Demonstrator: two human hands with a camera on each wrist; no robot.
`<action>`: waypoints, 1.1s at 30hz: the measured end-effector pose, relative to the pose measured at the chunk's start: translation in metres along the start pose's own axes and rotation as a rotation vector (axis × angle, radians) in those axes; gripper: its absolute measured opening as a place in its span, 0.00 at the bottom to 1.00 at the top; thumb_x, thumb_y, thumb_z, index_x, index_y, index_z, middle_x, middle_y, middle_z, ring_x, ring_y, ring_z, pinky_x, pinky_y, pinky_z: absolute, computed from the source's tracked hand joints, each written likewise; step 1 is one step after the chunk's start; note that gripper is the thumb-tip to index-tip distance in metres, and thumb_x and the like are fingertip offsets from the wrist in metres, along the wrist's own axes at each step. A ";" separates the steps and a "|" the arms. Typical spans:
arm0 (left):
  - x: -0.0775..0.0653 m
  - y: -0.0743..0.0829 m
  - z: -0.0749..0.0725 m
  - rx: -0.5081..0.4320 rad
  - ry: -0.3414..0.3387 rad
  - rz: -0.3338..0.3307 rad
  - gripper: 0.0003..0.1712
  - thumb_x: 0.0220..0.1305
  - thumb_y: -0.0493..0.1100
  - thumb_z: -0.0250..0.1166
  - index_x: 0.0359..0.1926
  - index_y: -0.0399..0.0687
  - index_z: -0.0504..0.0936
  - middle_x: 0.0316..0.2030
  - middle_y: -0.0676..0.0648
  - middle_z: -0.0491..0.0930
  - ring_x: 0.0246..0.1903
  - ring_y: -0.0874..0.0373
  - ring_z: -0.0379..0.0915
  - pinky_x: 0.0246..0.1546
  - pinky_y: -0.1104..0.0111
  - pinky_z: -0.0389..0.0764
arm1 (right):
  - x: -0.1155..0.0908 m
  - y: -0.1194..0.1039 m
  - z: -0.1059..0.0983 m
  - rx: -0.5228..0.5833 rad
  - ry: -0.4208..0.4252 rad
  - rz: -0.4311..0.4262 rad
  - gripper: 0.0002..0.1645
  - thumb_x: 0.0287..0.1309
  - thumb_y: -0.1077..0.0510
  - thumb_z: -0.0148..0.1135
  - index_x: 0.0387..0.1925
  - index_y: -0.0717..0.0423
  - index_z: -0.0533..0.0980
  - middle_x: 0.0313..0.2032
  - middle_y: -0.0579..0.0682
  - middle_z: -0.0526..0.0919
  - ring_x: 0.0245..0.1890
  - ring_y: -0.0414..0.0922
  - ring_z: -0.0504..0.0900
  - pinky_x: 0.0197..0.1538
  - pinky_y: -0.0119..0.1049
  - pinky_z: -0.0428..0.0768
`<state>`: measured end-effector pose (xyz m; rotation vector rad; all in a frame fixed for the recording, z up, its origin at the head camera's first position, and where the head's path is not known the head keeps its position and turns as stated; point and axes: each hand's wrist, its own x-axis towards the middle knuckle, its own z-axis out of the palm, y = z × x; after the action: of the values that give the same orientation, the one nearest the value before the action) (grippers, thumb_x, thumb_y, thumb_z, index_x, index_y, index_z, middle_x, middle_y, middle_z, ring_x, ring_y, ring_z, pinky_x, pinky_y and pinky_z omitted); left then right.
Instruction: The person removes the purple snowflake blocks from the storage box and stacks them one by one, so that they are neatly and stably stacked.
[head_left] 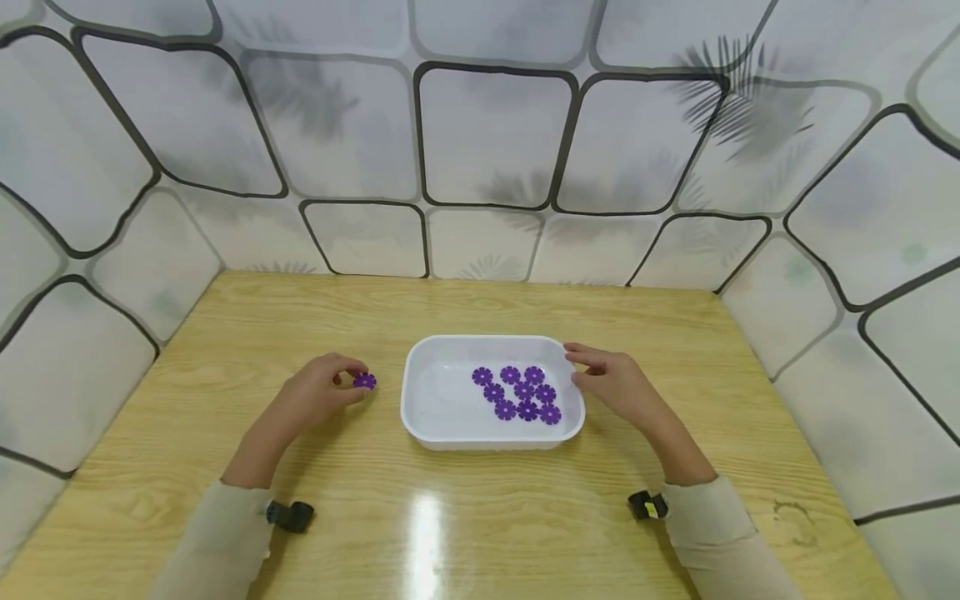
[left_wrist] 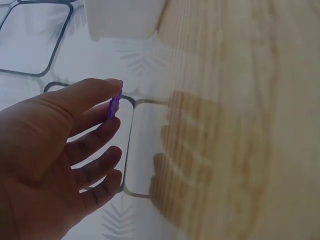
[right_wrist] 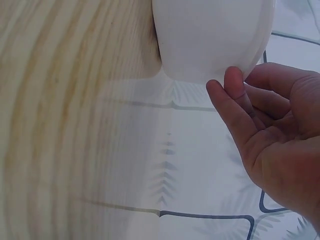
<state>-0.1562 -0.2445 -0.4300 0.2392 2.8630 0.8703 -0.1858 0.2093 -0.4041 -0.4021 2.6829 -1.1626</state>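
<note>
A white rectangular tray (head_left: 442, 400) stands on the table, with several purple flower-shaped discs (head_left: 527, 410) lying flat in its right half. Left of the tray, my left hand (head_left: 318, 392) pinches one more purple flower-shaped disc (head_left: 364, 381) between thumb and fingertips. The left wrist view shows this disc (left_wrist: 115, 102) edge-on, the other fingers loosely bent below it. At the tray's right end, my right hand (head_left: 618, 387) touches the rim with its fingertips. In the right wrist view the fingers (right_wrist: 232, 112) reach the tray's outer wall (right_wrist: 210, 40), partly bent.
The wooden table (head_left: 360, 525) meets patterned white walls (head_left: 495, 137) at the back and both sides. A dark wrist camera (head_left: 291, 516) sits at the left cuff and another wrist camera (head_left: 647, 505) at the right cuff. A faint ring mark (head_left: 795, 523) shows at the right.
</note>
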 end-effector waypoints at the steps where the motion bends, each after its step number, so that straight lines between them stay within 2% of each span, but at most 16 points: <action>1: 0.000 -0.001 0.001 -0.003 -0.005 -0.006 0.21 0.66 0.50 0.68 0.56 0.45 0.83 0.50 0.41 0.81 0.47 0.46 0.76 0.45 0.52 0.79 | 0.000 -0.001 0.001 -0.005 0.004 0.005 0.24 0.70 0.58 0.60 0.65 0.57 0.75 0.70 0.50 0.72 0.51 0.49 0.82 0.52 0.40 0.83; 6: 0.002 -0.004 0.003 -0.033 -0.043 -0.019 0.21 0.67 0.48 0.68 0.58 0.44 0.82 0.51 0.40 0.82 0.46 0.48 0.75 0.47 0.53 0.78 | -0.001 -0.002 0.001 -0.006 0.013 0.013 0.24 0.70 0.58 0.60 0.65 0.57 0.76 0.70 0.49 0.72 0.53 0.51 0.81 0.54 0.44 0.83; 11: 0.004 -0.011 0.006 -0.066 -0.056 0.030 0.19 0.66 0.43 0.69 0.55 0.42 0.83 0.48 0.40 0.82 0.44 0.49 0.73 0.47 0.54 0.75 | -0.001 -0.001 0.001 0.019 0.010 0.002 0.24 0.70 0.59 0.61 0.64 0.58 0.76 0.70 0.51 0.72 0.53 0.51 0.81 0.53 0.43 0.83; 15: 0.003 -0.016 0.008 -0.072 -0.038 0.070 0.17 0.65 0.42 0.69 0.54 0.42 0.84 0.51 0.38 0.82 0.48 0.45 0.72 0.51 0.49 0.74 | -0.001 0.000 0.001 0.026 0.006 0.001 0.24 0.70 0.58 0.61 0.64 0.58 0.76 0.70 0.51 0.72 0.53 0.51 0.81 0.52 0.41 0.83; 19: 0.003 -0.019 0.009 -0.084 -0.033 0.085 0.17 0.66 0.42 0.69 0.54 0.42 0.84 0.53 0.38 0.81 0.53 0.41 0.71 0.55 0.44 0.72 | -0.001 0.000 0.001 0.021 0.008 0.010 0.24 0.70 0.58 0.60 0.65 0.57 0.76 0.70 0.50 0.72 0.52 0.50 0.81 0.51 0.39 0.83; 23: 0.003 -0.020 0.009 -0.116 -0.047 0.081 0.19 0.67 0.43 0.68 0.57 0.42 0.82 0.54 0.39 0.81 0.55 0.41 0.71 0.59 0.44 0.72 | 0.000 0.001 0.001 0.022 0.004 0.014 0.24 0.70 0.58 0.60 0.65 0.56 0.76 0.70 0.49 0.72 0.52 0.50 0.81 0.50 0.38 0.83; 29: -0.001 -0.008 0.001 -0.200 -0.079 0.027 0.27 0.70 0.50 0.65 0.65 0.45 0.76 0.60 0.41 0.77 0.55 0.45 0.72 0.51 0.54 0.76 | 0.000 0.001 0.001 0.028 -0.001 0.015 0.24 0.70 0.57 0.60 0.65 0.56 0.76 0.70 0.48 0.72 0.51 0.49 0.81 0.48 0.36 0.83; 33: -0.003 0.015 -0.006 -0.268 -0.062 0.074 0.27 0.70 0.50 0.65 0.66 0.48 0.75 0.62 0.43 0.75 0.55 0.47 0.72 0.50 0.57 0.76 | 0.000 0.001 0.000 0.025 -0.002 0.006 0.24 0.70 0.57 0.60 0.65 0.56 0.76 0.70 0.48 0.72 0.50 0.48 0.81 0.46 0.34 0.83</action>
<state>-0.1528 -0.2361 -0.4162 0.3350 2.6566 1.2238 -0.1856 0.2100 -0.4049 -0.3910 2.6634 -1.1921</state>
